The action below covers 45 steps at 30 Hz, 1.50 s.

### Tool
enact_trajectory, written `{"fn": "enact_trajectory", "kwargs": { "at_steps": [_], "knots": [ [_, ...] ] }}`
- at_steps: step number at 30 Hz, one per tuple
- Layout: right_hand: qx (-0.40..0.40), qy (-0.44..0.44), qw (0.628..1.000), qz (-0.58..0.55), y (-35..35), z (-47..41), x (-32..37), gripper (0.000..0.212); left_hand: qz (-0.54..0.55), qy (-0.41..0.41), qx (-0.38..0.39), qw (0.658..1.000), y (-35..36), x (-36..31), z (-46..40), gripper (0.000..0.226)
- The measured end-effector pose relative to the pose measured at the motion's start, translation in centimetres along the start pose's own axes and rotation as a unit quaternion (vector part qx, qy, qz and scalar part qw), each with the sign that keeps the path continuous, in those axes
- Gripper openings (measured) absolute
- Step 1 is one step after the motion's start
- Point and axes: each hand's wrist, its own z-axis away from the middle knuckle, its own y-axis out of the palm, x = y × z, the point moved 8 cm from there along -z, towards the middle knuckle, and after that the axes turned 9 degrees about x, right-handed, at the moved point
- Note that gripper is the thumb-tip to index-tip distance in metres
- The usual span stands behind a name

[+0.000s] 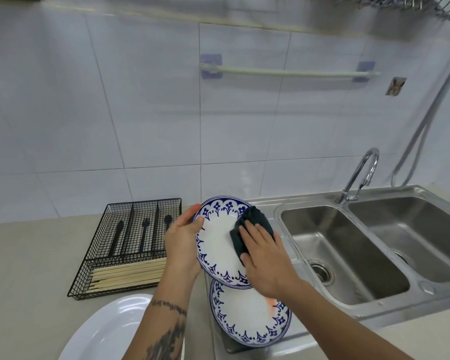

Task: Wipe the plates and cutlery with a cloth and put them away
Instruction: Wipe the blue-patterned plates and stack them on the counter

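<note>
My left hand (182, 242) grips the left rim of a white plate with a blue pattern (218, 245), held tilted above the counter. My right hand (265, 258) presses a dark cloth (250, 224) flat against the plate's right side with straight fingers. Below it a second blue-patterned plate (247, 315) lies on the sink's drainboard, with an orange smear near its right rim. A plain white oval plate (109, 331) sits on the counter at the bottom left. A black wire cutlery tray (130, 245) holds black cutlery and pale chopsticks.
A steel double sink (369, 250) with a curved tap (361, 175) fills the right side. On the tiled wall hangs a towel rail (286, 71). A wire dish rack (426, 6) is mounted at the top right, with a hose (431, 120) running down.
</note>
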Motion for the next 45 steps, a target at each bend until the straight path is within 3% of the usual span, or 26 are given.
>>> {"fn": "enact_trajectory", "kwargs": {
  "at_steps": [5,11,18,21,30,34,38,45],
  "knots": [
    [0.037,-0.085,0.994,-0.064,0.2,1.5,3.8,0.058,0.011,-0.002,0.005,1.0,0.1,-0.1,-0.5,0.029],
    [0.007,-0.162,0.985,-0.065,-1.9,-0.7,7.0,0.063,0.026,-0.028,0.018,0.999,0.2,1.0,-0.1,0.032],
    [-0.055,-0.065,0.996,0.026,-3.1,-3.2,3.8,0.061,0.009,0.005,0.015,1.0,-0.2,-1.2,-0.1,0.033],
    [-0.043,-0.039,0.998,0.037,-2.2,-2.4,2.5,0.06,0.01,0.016,0.009,1.0,-1.2,-1.7,-0.3,0.032],
    [-0.01,-0.097,0.992,-0.084,-2.3,-2.9,5.4,0.061,0.019,-0.013,0.021,1.0,0.2,-0.2,-0.3,0.031],
    [0.026,-0.18,0.976,-0.118,-1.4,0.2,8.4,0.053,0.02,-0.009,0.003,1.0,-0.7,-0.4,-1.2,0.029],
    [0.041,-0.202,0.972,-0.113,-1.4,2.8,7.4,0.047,0.018,0.002,-0.005,1.0,-1.8,-1.0,-2.0,0.031],
    [0.009,-0.078,0.997,0.01,-2.9,-0.3,-0.1,0.049,0.01,-0.002,0.015,1.0,-0.6,-0.6,-1.7,0.029]
  ]
}}
